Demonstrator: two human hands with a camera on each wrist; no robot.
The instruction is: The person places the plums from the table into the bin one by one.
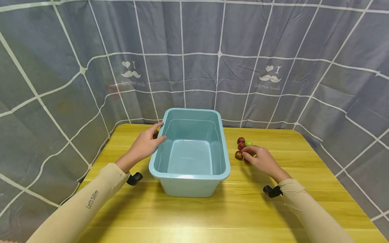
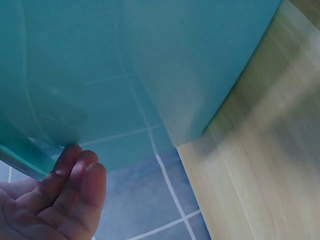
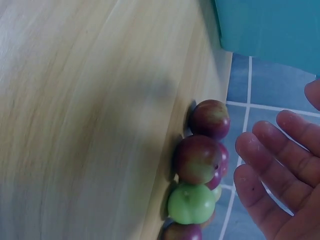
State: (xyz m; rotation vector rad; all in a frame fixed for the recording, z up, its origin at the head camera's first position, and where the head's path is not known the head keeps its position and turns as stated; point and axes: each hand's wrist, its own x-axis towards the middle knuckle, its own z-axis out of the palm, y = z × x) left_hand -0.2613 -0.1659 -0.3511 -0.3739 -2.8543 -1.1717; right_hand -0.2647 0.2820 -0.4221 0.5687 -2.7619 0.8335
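Observation:
A light blue plastic tub [image 1: 189, 186] stands on the wooden table. My left hand [image 1: 147, 143] grips its left rim, thumb over the edge and fingers against the outer wall; the left wrist view shows those curled fingers [image 2: 75, 187] close up. Between thumb and index finger a bit of a dark red round thing [image 1: 155, 134] shows, mostly hidden. Right of the tub, my right hand [image 1: 260, 158] hovers over several plums, its fingers spread and loosely bent. In the right wrist view, dark red plums [image 3: 196, 160] and a green plum [image 3: 191, 204] lie clustered just beside the fingertips.
Behind and on both sides of the table [image 1: 188, 216] hangs a grey curtain [image 1: 200, 74] with white grid lines. The curtain's lower part meets the table's back edge. Both wrists carry a small black camera [image 1: 271, 191].

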